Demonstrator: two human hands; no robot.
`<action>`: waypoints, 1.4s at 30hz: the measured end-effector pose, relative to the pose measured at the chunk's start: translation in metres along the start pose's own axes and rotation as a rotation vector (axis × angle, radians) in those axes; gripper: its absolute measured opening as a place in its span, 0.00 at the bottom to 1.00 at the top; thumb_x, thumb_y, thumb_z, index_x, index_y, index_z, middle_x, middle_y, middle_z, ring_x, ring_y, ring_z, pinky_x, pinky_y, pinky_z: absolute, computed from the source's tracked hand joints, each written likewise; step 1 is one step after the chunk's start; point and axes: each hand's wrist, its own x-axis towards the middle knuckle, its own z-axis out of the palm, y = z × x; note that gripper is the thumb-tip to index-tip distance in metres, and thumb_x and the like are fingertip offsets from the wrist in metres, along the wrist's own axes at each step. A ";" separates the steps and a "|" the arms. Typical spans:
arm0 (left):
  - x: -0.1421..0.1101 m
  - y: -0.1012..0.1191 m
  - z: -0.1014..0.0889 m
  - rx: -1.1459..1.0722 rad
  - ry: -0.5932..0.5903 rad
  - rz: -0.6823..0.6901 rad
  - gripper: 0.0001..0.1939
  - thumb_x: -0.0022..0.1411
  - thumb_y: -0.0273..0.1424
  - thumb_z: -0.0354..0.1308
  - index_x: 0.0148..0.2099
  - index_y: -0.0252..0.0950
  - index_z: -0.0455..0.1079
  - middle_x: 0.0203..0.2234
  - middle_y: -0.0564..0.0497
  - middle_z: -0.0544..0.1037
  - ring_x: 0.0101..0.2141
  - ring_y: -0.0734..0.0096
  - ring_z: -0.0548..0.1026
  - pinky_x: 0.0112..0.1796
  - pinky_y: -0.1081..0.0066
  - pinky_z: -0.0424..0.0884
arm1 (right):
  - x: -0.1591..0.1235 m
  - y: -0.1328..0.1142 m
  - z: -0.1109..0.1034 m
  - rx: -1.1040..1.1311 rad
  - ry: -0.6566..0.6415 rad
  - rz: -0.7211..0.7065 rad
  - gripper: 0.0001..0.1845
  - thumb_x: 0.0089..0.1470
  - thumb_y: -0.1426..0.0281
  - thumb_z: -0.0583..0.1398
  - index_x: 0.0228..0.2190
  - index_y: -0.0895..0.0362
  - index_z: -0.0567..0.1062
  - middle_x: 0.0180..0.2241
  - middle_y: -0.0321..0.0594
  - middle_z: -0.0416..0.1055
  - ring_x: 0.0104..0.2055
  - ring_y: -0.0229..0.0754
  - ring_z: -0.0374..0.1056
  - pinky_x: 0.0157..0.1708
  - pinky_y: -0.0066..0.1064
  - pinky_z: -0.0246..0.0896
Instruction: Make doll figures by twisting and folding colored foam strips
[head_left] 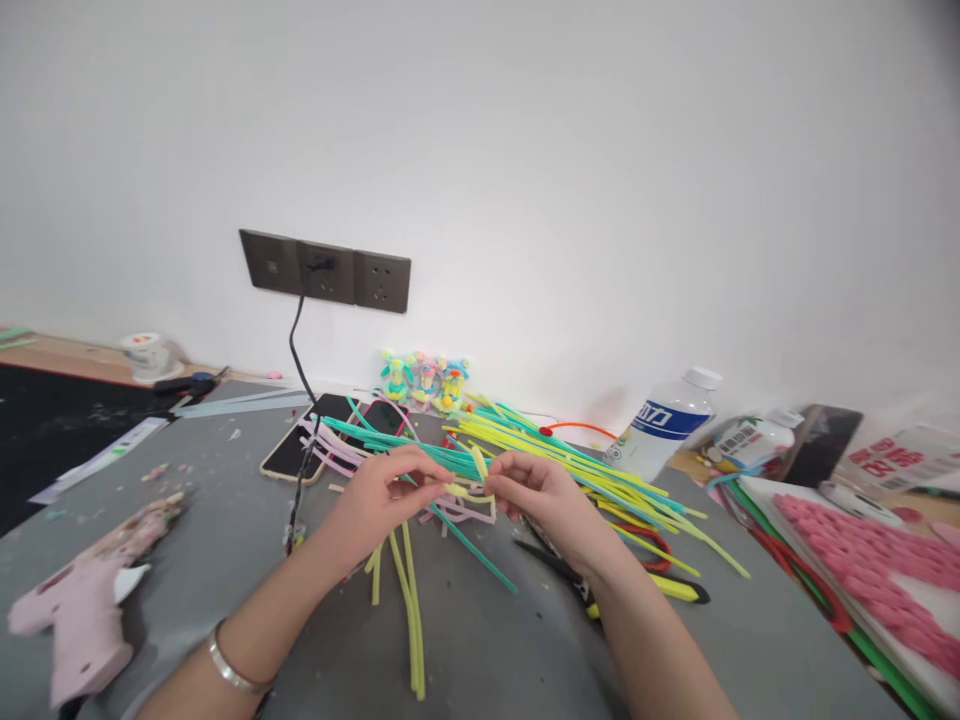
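Clock centred on hands. Pink hot-glue gun [86,610] is lying at 8. Left hand [394,495] and right hand [541,490] are working close together at centre, both pinching a short yellow pipe cleaner [479,462]. Long yellow pipe cleaners [581,467] are stretching toward 3. White-capped bottle [664,425] is standing at 2. Three fuzzy figures [426,382] are sitting at 11.

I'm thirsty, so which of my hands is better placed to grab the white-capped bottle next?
Probably your right hand: it's nearer the bottle, on that side. Your left hand is farther away. Both appear to be pinching yellow fuzzy stem, though.
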 end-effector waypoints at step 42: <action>-0.004 -0.007 -0.001 0.534 -0.393 0.033 0.07 0.59 0.28 0.59 0.35 0.38 0.80 0.25 0.53 0.80 0.26 0.73 0.73 0.29 0.76 0.60 | -0.009 0.011 0.014 -0.306 -0.417 0.158 0.14 0.57 0.59 0.59 0.30 0.58 0.71 0.26 0.32 0.66 0.22 0.33 0.65 0.23 0.25 0.53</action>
